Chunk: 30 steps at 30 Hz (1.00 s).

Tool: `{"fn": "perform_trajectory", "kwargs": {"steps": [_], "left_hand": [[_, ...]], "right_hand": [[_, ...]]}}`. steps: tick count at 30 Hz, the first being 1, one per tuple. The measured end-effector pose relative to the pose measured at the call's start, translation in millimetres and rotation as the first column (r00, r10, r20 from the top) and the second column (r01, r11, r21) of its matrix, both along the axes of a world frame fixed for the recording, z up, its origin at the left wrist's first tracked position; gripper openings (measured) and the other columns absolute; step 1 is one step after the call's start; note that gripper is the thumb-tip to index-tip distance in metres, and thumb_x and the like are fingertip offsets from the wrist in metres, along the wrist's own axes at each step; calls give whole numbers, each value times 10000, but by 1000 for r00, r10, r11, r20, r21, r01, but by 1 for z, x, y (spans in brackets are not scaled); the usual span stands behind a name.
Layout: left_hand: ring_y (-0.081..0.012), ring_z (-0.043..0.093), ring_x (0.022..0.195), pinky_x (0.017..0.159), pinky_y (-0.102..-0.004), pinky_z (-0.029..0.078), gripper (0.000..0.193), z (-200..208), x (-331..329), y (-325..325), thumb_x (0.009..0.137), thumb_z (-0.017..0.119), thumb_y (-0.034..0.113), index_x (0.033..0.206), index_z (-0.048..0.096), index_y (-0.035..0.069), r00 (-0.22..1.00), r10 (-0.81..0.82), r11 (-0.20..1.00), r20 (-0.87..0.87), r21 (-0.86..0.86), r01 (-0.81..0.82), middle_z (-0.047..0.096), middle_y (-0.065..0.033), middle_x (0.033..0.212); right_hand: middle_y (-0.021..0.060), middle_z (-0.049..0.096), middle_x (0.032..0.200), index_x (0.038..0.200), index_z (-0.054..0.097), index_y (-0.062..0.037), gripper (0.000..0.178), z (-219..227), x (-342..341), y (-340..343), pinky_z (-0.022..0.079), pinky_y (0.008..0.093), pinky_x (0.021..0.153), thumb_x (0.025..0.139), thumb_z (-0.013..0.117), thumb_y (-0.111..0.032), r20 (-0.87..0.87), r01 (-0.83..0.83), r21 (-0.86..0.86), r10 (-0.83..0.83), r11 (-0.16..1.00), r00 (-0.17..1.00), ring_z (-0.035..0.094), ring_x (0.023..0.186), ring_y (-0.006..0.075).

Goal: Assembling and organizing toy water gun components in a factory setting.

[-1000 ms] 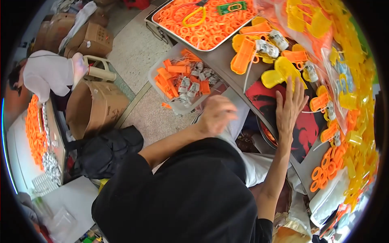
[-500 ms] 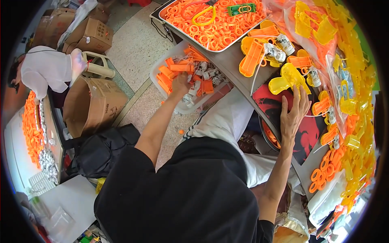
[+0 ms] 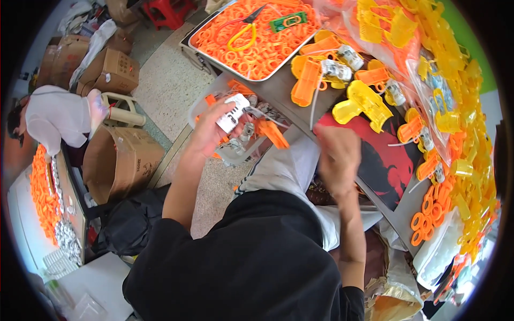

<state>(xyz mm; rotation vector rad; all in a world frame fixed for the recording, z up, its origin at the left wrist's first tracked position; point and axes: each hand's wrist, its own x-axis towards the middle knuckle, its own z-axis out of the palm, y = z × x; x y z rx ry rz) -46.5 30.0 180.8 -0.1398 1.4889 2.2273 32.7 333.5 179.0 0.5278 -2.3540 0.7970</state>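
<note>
My left hand (image 3: 210, 125) is closed round a small white cylinder (image 3: 233, 113) with dark markings, raised over a clear plastic bin (image 3: 231, 155). From the cylinder a thin pale cord runs to an orange plastic piece (image 3: 273, 134) dangling beside it. My right hand (image 3: 339, 155) is smeared by motion above the table's near edge, its fingers curled but unclear. Just beyond that hand, a yellow plastic shell (image 3: 362, 105) lies on a red and black mat (image 3: 386, 166). Several orange and yellow pieces with white cylinders (image 3: 336, 70) attached are spread about the mat.
At the table's far end a metal tray (image 3: 261, 79) holds orange rings, yellow-handled pliers (image 3: 242, 38) and a green part (image 3: 288, 22). Yellow shells (image 3: 471, 155) are heaped along the right. On the left stand an open cardboard box (image 3: 126, 160) and another person's white sleeve (image 3: 59, 115).
My left hand has risen out of the bin with the white cylinder and its corded orange piece. My right hand has left the yellow shell and moved left to the table's edge.
</note>
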Motion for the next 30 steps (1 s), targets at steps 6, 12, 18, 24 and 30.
{"fn": "perform_trajectory", "kwargs": {"steps": [6,12,18,24,30], "left_hand": [[-157,649,652,550,-281,473,325,19,29,89,1024,537,316,1171,625,40,985,-173,978,16,124,169,716,-86,889],[-262,614,1097,954,-368,481,342,25,39,128,998,603,230,1264,568,19,553,-463,854,-693,-516,68,623,-161,1184],[-306,487,1326,1114,-438,379,323,89,17,155,936,709,253,1207,718,78,207,-547,830,-811,-557,15,529,-173,1430],[-275,526,1279,1044,-403,443,199,106,10,181,836,825,159,1005,747,89,241,-439,875,-865,-352,331,615,-105,1331],[-307,555,1258,1071,-428,414,305,85,-34,231,918,740,335,1073,700,76,257,-463,870,-848,-381,313,588,-111,1331]], "right_hand": [[40,680,1012,1142,695,-61,417,-2,16,-36,451,405,847,747,827,-46,-52,54,-76,-58,996,997,630,883,241],[100,652,1080,1002,705,-20,161,16,37,-12,460,342,859,879,766,-103,177,117,-735,22,668,984,596,968,189],[87,657,1060,997,666,11,200,47,37,31,489,300,859,941,743,-164,179,-28,-951,623,307,761,617,955,166],[112,699,994,973,648,15,192,80,48,41,575,322,830,917,759,-132,111,6,-983,578,181,808,711,897,191],[87,688,753,883,658,-42,147,81,68,78,462,464,958,951,665,-172,139,27,-904,235,428,962,633,800,225]]}}
